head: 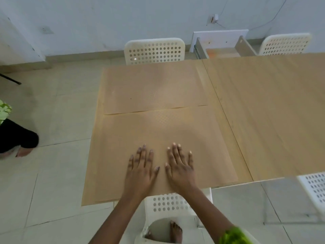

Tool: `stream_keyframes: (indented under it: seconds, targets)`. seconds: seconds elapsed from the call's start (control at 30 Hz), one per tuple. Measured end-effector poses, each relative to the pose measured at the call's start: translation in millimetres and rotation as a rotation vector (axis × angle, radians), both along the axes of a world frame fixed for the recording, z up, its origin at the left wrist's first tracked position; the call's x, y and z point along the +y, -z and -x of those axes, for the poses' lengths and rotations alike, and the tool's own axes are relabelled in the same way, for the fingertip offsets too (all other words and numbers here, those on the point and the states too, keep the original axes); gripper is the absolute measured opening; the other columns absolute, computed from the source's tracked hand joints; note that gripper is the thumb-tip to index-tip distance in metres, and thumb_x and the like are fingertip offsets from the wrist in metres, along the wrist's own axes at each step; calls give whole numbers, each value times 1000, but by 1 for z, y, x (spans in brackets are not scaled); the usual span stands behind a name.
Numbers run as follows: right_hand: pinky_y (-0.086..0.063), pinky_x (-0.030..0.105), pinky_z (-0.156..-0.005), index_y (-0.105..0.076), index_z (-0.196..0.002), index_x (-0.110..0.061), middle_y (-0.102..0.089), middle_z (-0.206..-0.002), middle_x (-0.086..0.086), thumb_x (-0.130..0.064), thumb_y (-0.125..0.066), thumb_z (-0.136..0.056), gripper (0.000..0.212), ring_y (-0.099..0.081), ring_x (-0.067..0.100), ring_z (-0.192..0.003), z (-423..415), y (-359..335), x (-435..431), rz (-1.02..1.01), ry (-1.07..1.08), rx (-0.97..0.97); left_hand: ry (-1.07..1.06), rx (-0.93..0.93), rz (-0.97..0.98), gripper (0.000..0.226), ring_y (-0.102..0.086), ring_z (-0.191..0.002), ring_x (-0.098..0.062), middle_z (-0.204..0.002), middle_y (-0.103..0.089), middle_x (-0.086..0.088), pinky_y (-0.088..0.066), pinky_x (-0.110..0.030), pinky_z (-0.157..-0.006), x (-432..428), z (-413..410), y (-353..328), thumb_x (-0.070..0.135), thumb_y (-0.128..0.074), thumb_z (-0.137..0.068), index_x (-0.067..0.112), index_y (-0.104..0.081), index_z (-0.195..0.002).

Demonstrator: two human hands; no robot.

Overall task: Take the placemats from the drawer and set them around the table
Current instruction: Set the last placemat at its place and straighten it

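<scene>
Two tan placemats lie on the left end of the wooden table. The near placemat lies in front of me, and the far placemat lies beyond it, by the opposite chair. My left hand and my right hand rest flat on the near placemat, side by side, fingers spread, holding nothing. An open drawer sticks out from the table's far side, with something tan inside it.
White perforated chairs stand around the table: one opposite, one far right, one under me, one near right. Another person's leg and foot stand on the tiled floor at the left.
</scene>
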State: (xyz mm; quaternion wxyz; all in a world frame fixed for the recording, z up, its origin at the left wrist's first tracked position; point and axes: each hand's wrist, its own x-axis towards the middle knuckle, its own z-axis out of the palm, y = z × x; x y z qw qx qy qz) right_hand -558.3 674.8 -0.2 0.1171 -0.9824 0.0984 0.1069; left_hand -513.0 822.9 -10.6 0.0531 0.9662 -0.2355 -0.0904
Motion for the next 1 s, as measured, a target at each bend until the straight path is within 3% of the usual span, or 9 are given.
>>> stream_keyframes:
  seconds: [0.03, 0.13, 0.2, 0.33, 0.53, 0.67, 0.8, 0.9, 1.0]
  targets:
    - [-2, 43, -110, -38, -142, -15, -37, -150, 4, -41, -31, -90, 58, -35, 22, -138, 1, 0, -5, 18, 20, -1, -26, -16, -14, 66, -35, -138, -28, -151, -34, -11, -15, -41, -110, 4, 1, 3, 56, -9, -94, 18, -32, -143]
    - [21, 38, -109, 4, -146, -22, 9, -155, -1, -54, -2, -89, 65, 7, 20, -145, 4, 2, -33, 55, 41, -43, -120, -42, -37, 72, -30, -141, -29, -153, -31, -10, -11, -43, -111, 25, -5, 6, 60, -5, -91, 20, -33, -144]
    - [23, 41, -112, 16, -143, -25, 22, -152, -3, -58, 12, -82, 69, 20, 16, -143, 9, 4, -60, 79, 113, -61, -181, -35, -21, 77, -28, -141, -31, -154, -29, -12, -13, -45, -112, 40, -10, 6, 62, -1, -90, 18, -34, -144]
    - [12, 48, -115, 21, -142, -25, 22, -153, -3, -55, 15, -81, 68, 20, 14, -142, 22, 1, -111, 135, 235, -10, -252, -17, -19, 86, -20, -145, -29, -156, -21, -13, -17, -47, -115, 68, -19, 4, 66, 9, -84, 19, -27, -147]
    - [13, 46, -115, 20, -141, -27, 19, -155, -3, -55, 15, -79, 68, 20, 12, -142, 23, -3, -117, 95, 232, -6, -263, -8, -11, 93, -16, -146, -28, -157, -17, -13, -13, -45, -116, 68, -19, -2, 69, 16, -80, 19, -22, -148]
    - [10, 41, -117, 5, -150, -20, 9, -160, 3, -47, -6, -95, 62, 13, 16, -146, 19, -21, -98, -43, 259, -21, -276, 79, -4, 72, 0, -148, -22, -160, -2, -9, 0, -41, -119, 67, -21, -14, 59, -3, -91, 19, -9, -151]
    - [-13, 33, -116, -29, -145, -10, -27, -155, 9, -25, -31, -100, 48, -17, 24, -143, 6, -45, -39, -324, 331, -216, -296, 142, 219, 56, -4, -148, -16, -159, -9, -4, -1, -35, -119, 68, -24, -37, 36, -28, -100, 12, -16, -149]
    - [-31, 27, -99, -49, -131, -8, -49, -137, 8, -13, -38, -96, 36, -42, 21, -124, -4, -59, 9, -527, 398, -305, -363, 160, 439, 48, -23, -144, -18, -153, -31, -7, -17, -34, -117, 84, -24, -53, 29, -34, -100, 9, -34, -144]
    - [-36, 24, -89, -58, -117, -10, -56, -124, 7, -2, -41, -90, 33, -50, 14, -101, -15, -64, 58, -727, 495, -312, -446, 154, 571, 39, -44, -131, -19, -140, -51, -3, -36, -33, -104, 116, -26, -66, 28, -38, -99, 14, -51, -133]
